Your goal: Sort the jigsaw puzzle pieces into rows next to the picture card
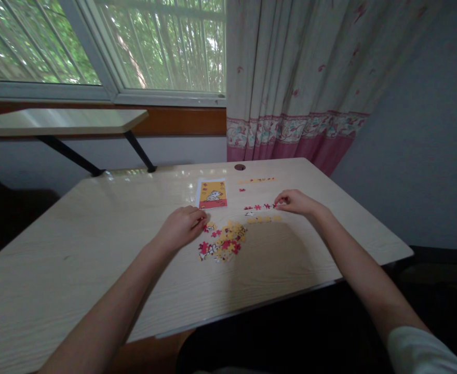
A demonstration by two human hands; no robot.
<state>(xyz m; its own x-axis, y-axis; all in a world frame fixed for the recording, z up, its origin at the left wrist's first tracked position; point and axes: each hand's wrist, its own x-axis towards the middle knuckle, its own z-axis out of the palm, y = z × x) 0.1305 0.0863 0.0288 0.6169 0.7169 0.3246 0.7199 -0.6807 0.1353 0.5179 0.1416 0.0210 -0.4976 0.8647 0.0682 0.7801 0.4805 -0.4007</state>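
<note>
A heap of loose jigsaw pieces [224, 241], yellow, red and white, lies in the middle of the pale wooden table [76, 249]. My left hand [182, 226] rests at the heap's upper left edge, fingers curled onto a piece there. My right hand [296, 201] pinches a small red piece at the right end of a short row of red pieces [257, 207]. A row of yellow pieces [263, 219] lies just below it. A reference picture card [213, 193], yellow with a white animal and a red band, lies beyond the heap.
Another thin row of yellow pieces [256, 180] sits near the table's far edge, beside a round cable hole [240, 167]. A window with a shelf [61, 120] is behind left, a flowered curtain [298, 78] behind right. A grey wall is at the right.
</note>
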